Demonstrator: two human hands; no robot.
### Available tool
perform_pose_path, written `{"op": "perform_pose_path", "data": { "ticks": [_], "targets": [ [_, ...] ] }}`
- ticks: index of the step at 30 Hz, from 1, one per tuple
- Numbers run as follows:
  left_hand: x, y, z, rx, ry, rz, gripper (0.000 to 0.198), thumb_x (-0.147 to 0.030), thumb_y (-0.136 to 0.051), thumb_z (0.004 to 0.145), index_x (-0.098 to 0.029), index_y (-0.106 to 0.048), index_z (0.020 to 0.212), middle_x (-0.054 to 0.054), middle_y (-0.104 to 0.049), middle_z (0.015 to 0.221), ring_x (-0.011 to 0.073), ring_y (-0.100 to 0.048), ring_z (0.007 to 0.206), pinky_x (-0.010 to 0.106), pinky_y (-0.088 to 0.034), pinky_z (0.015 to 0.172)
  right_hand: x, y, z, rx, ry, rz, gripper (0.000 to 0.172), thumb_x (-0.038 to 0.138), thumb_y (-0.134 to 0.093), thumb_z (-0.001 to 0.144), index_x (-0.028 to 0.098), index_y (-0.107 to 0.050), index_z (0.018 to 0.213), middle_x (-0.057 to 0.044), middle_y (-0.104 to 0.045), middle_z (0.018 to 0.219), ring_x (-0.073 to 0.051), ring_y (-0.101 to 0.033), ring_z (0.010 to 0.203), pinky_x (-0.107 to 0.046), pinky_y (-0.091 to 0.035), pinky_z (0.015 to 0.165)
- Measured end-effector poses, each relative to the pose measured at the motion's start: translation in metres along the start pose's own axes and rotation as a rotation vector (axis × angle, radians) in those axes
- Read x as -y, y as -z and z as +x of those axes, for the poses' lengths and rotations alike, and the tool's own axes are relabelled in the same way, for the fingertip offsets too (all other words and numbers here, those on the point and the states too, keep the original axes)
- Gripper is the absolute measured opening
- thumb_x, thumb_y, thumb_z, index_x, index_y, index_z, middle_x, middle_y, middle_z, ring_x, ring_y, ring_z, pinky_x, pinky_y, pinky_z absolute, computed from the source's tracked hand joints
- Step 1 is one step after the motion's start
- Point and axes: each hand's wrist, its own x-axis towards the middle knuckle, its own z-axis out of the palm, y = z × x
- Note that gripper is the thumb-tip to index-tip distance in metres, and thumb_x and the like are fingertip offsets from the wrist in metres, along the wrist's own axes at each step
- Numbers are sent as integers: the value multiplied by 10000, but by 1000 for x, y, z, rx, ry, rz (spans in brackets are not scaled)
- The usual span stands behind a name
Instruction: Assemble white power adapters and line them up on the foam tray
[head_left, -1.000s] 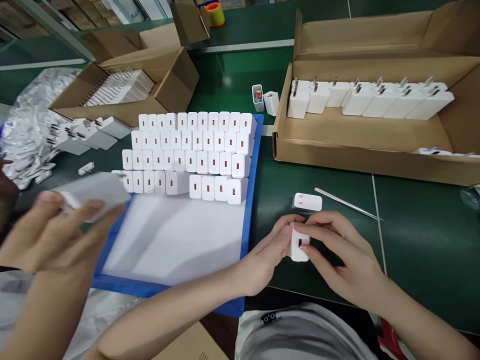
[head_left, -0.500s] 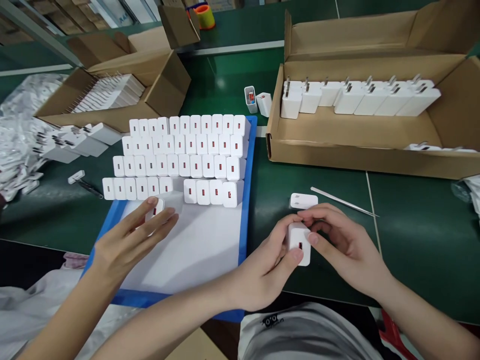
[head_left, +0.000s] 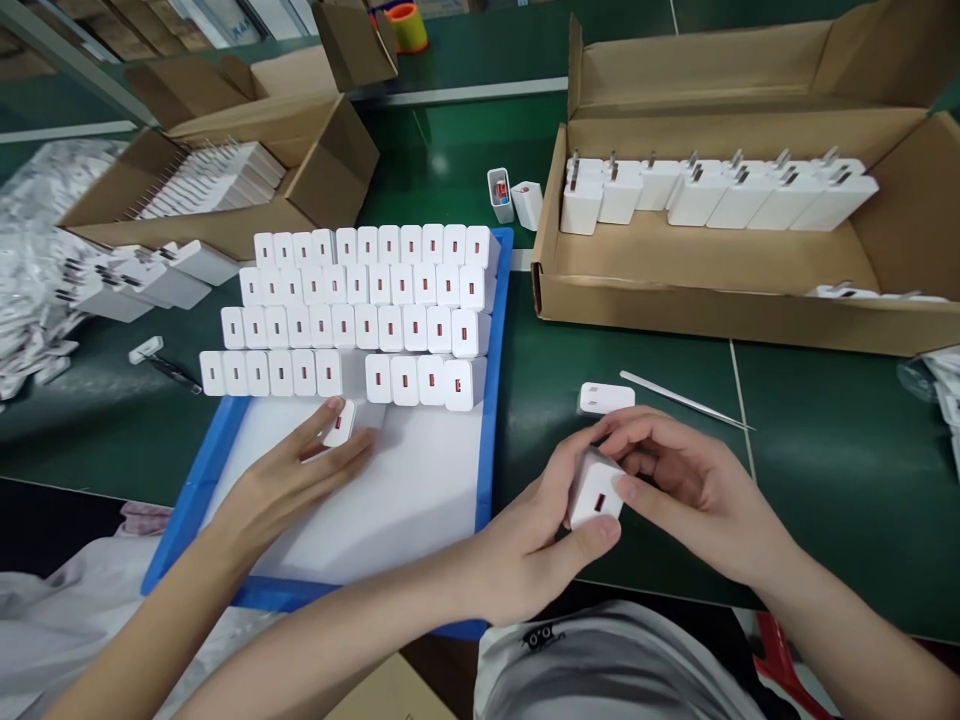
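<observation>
A white USB wall charger, its red-lined port facing me, is held between my two hands above the table's front edge. My left hand wraps around its left side, with the thumb along the lower front. My right hand pinches its right edge with thumb and fingers. Just beyond my fingers lies a flat white cap with two slots. Beside it rests a pair of metal tweezers.
A co-worker's hand holds another charger over a blue-rimmed tray with rows of chargers. Cardboard boxes of plugs stand at right and left. Two opened casings sit between them.
My hands have tilted the charger, so its port face is turned slightly. The co-worker's hand has moved right and a little down with its charger.
</observation>
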Motion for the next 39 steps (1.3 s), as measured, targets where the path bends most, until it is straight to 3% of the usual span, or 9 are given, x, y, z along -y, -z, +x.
{"op": "perform_pose_path", "data": {
  "ticks": [4,8,12,14,17,23,28,34,39],
  "targets": [
    [-3,1,0,-17,75,-16,427,-416,-537,987,-231,-489,1368,63,-636,1034,190,-588,835,312,-490,722,0,3,-1,88,-80,20,71,296,-665,953,257,-615,983,-30,-610,1098,-134,-615,918,-231,-544,797],
    [-1,2,3,-75,72,-235,559,-384,-652,928,-327,-371,1408,35,-636,1021,167,-584,797,295,-469,703,1,5,-1,109,-124,71,152,358,-681,947,267,-601,1039,-34,-629,1126,-156,-637,959,-260,-538,834],
    [0,4,8,-239,23,-367,357,-459,-702,882,-236,-553,1118,32,-634,907,149,-560,731,270,-458,638,0,6,-1,114,-142,144,294,378,-713,926,292,-608,1186,-54,-638,1210,-189,-644,1033,-294,-536,875],
    [0,7,10,-279,2,-327,361,-538,-650,904,-193,-608,1003,28,-623,828,126,-515,648,260,-435,585,-2,5,-2,153,-161,164,335,389,-722,919,296,-610,1220,-51,-646,1179,-191,-643,1040,-294,-537,881],
    [2,8,11,-287,-54,-180,399,-560,-591,942,-176,-635,1039,12,-587,784,121,-493,632,264,-416,594,-6,2,-2,175,-166,190,297,394,-724,919,295,-629,1182,-28,-657,1123,-158,-645,996,-254,-537,856],
    [11,4,8,-298,-89,15,399,-543,-479,1006,-165,-604,1037,-12,-517,726,116,-442,606,270,-350,581,-9,-6,-2,95,-158,149,186,389,-686,949,273,-667,1094,-25,-699,1104,-150,-667,1048,-226,-538,883],
    [12,2,9,-281,-117,26,351,-499,-460,1028,-173,-588,1044,-20,-511,745,109,-441,611,269,-351,590,-9,-5,-4,89,-147,134,168,404,-668,958,280,-677,1072,-20,-711,1146,-159,-674,1055,-250,-539,918],
    [9,1,9,-305,-107,-18,343,-510,-455,1029,-184,-544,970,-48,-469,695,90,-412,562,242,-324,531,-9,-5,-6,160,-117,40,246,434,-572,1006,310,-635,1209,-35,-671,1122,-201,-643,1078,-316,-533,926],
    [9,2,8,-293,-98,-17,361,-523,-456,1024,-176,-554,995,-37,-482,724,95,-435,587,241,-351,549,-10,-8,-5,120,-117,24,279,454,-603,982,284,-650,1198,-64,-654,1109,-228,-609,1118,-340,-523,932]
  ]
}}
